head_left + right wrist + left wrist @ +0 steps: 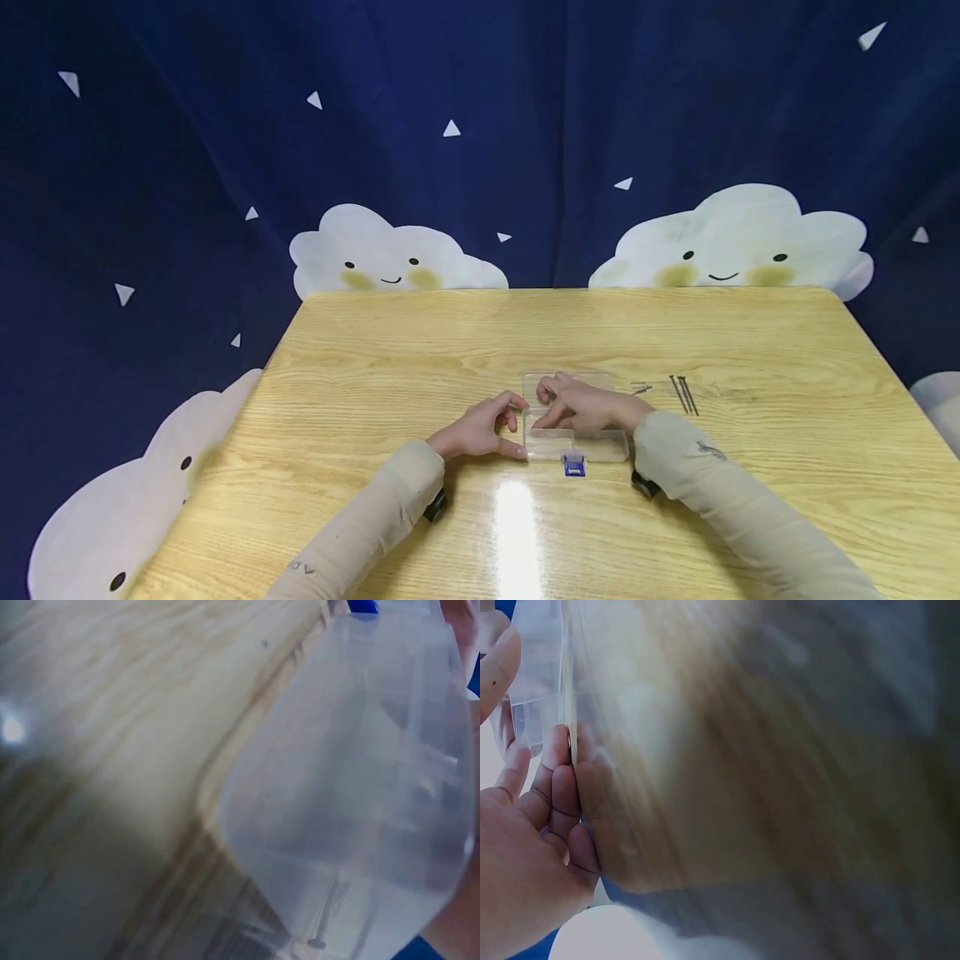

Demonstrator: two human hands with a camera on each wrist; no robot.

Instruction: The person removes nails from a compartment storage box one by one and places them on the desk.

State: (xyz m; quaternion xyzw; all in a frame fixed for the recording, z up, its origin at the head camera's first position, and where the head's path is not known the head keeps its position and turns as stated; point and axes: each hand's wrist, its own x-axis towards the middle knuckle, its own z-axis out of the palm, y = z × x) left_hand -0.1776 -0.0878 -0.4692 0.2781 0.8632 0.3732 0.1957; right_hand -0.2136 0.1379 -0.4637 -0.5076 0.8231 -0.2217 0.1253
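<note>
A clear plastic compartment box (pixel 600 450) with a blue latch (pixel 574 467) lies on the table, its lid (pixel 600 381) folded back on the far side. My left hand (pixel 483 429) holds the box at its left side, thumb at the near corner and forefinger farther back. Curled fingers (pixel 564 787) press along the box wall in the left wrist view. My right hand (pixel 588 406) reaches over the box from the right, fingertips down in a left compartment. I cannot tell whether those fingertips pinch anything. The box wall (pixel 337 787) fills much of the right wrist view.
Right of the box lie a few long dark nails (pixel 684 395) side by side. Several shorter nails (pixel 641 388) lie between them and the box, partly behind my right wrist. The wooden table (pixel 390 350) ends at a dark blue cloud-print curtain (pixel 555 150).
</note>
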